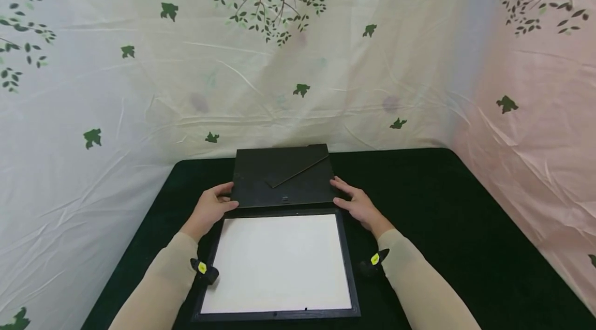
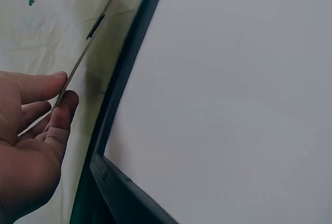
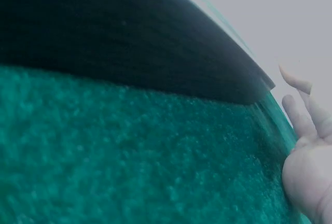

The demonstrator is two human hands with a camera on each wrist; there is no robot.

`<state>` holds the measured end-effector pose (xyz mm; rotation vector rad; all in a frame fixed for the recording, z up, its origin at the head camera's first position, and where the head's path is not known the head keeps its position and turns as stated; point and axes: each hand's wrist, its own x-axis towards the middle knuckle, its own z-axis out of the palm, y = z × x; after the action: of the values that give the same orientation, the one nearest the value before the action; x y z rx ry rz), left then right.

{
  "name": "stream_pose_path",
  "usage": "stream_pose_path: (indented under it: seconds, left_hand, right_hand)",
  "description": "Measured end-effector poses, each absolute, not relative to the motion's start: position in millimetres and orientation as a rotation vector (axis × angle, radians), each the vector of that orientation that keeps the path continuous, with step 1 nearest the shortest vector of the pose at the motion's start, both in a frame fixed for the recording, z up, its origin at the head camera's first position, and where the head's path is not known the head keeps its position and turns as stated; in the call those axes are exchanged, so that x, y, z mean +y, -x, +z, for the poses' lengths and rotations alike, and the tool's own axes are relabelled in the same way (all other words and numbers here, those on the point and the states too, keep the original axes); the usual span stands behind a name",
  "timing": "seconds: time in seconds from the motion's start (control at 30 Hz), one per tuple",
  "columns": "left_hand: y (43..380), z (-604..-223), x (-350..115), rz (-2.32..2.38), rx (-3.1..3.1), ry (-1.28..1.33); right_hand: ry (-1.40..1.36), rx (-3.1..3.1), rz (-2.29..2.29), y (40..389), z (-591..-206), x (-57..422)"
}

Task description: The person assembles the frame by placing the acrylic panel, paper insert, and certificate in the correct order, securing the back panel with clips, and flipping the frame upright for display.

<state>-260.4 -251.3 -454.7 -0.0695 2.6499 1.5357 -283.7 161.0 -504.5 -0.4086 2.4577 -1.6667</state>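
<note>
A black picture-frame backing board (image 1: 279, 175), with a diagonal line and a small fitting on its face, is held up just beyond the picture frame. My left hand (image 1: 210, 210) grips its left edge; in the left wrist view the thumb and a finger pinch the thin board (image 2: 79, 60), seen edge-on. At its right edge, the right hand (image 1: 358, 206) holds with thumb and fingertips. In the right wrist view that hand (image 3: 311, 156) is pale and partly cut off. Nearer me lies the dark picture frame (image 1: 354, 283), with a white sheet (image 1: 284, 263) inside.
A dark green cloth (image 1: 465, 247) covers the table. Behind it hangs a pale curtain (image 1: 261, 92) with printed leaves, which turns along both sides. Black wrist cameras are strapped over the sleeves (image 1: 419, 268).
</note>
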Motion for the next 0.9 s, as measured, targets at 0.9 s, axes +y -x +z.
stream_pose_path:
  seconds: [0.9]
  left_hand:
    - [231,-439,-239,2.232,2.106,-0.064]
  right_hand:
    - [0.398,2.366,-1.877,274,-487,160]
